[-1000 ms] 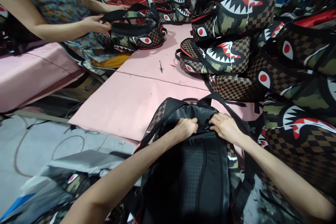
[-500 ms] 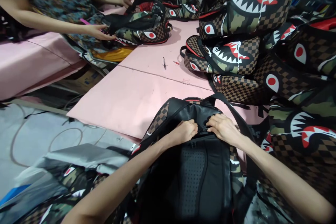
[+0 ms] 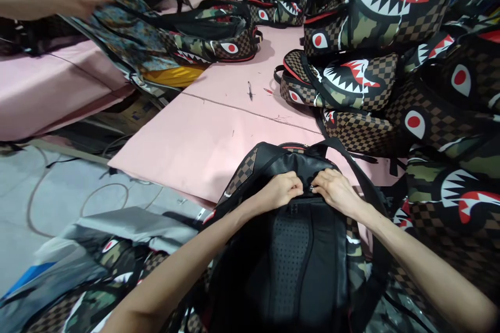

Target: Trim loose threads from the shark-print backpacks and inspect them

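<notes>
A black backpack (image 3: pixel 328 255) with a padded, dotted back panel lies in front of me, its back facing up and its top end against the pink table. Brown checkered trim shows along its left edge. My left hand (image 3: pixel 284 190) is closed, pinching the black material across the upper back. Just to the right, my right hand (image 3: pixel 334 190) is also closed, its fingertips on a small shiny zipper pull (image 3: pixel 311 188) at the seam. The fingers partly hide the seam between the two hands.
The pink table (image 3: pixel 175 151) holds a pen (image 3: pixel 250 90). Shark-face backpacks (image 3: pixel 351 83) are piled on the right. Across the table a co-worker (image 3: pixel 128 26) handles another backpack (image 3: pixel 211 41). More bags (image 3: pixel 117 265) lie with grey plastic at lower left.
My hands stay at the backpack's upper seam, now slightly closer together. The co-worker's nearer hand has lifted off the other backpack and moved left. The view has shifted slightly.
</notes>
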Available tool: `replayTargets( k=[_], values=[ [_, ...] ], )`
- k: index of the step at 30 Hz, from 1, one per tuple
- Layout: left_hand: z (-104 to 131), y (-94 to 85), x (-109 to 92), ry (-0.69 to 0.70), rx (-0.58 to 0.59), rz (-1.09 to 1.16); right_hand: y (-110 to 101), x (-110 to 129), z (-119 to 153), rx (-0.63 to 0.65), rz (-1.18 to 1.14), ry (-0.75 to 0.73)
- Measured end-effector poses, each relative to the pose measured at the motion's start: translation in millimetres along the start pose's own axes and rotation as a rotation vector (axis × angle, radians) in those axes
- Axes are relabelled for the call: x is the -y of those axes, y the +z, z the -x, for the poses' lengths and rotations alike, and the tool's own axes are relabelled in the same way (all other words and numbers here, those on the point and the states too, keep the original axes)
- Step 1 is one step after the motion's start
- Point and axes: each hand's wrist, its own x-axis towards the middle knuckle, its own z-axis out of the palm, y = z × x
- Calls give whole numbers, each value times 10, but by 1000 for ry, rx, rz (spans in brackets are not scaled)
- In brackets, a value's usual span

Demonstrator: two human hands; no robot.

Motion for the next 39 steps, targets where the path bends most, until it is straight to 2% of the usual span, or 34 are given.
replayTargets(
  k=[3,5,7,9,12,15,18,23,30,36,39],
  values=[
    [141,-229,-199,90,72,190,-4,-38,39,-21,-27,50],
    [216,-242,-237,94,46,96,-17,-59,52,-18,-43,40],
    [289,-96,-188,15,-61,-127,-38,-61,65,-24,-39,17],
    [394,157,-89,-33,-155,-310,-63,-41,87,-31,-19,-10],
    [624,519,36,92,-273,-399,-89,8,137,-20,13,-52],
    [813,676,69,226,-348,-415,-94,36,178,-10,16,-62],
    [855,679,55,238,-370,-405,-95,22,189,-5,9,-69],
    [780,662,44,220,-399,-373,-99,-1,151,-54,5,-85],
    [764,641,12,250,-430,-356,-75,72,76,-51,139,-134],
    [750,643,-10,254,-469,-352,-76,83,25,-3,164,-143],
    [746,648,-4,251,-469,-350,-67,58,31,21,74,-117]
  ],
)
